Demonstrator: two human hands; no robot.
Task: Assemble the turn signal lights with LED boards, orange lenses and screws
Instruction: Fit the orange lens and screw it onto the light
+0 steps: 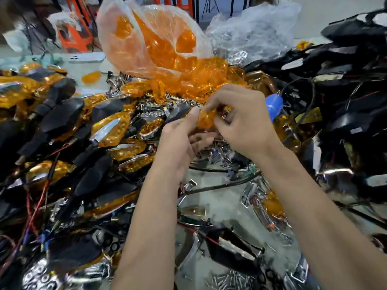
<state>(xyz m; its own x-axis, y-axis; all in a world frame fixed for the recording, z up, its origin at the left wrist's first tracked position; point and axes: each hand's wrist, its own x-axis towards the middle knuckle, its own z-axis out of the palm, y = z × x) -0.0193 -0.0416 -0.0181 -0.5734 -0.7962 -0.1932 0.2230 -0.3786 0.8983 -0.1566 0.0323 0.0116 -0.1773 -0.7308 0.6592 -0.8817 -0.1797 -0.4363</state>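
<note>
Both hands meet above the middle of the crowded table, and between them is one small translucent orange plastic lens (207,119), held up in front of the eyes, probably so that it can be turned and fitted to a housing. The left hand (182,141) has its thumb pressed on the lens from the near side, with the other fingers curled loosely below; the right hand (240,120) has its fingers bent over the far edge and seems to pinch it, though what else it holds underneath I cannot tell. Just behind the hands lies the thin clear plastic bag of loose orange lenses (155,42), open toward the person, so new lenses are near to take. At the left is the heap of finished turn signal lights (109,128), glossy amber faces with chrome strips and matte black bodies, with red wires. At the right are black empty housings (351,84), well apart. Small grey metal screws (228,279) lie at the near edge, close for the last step.
</note>
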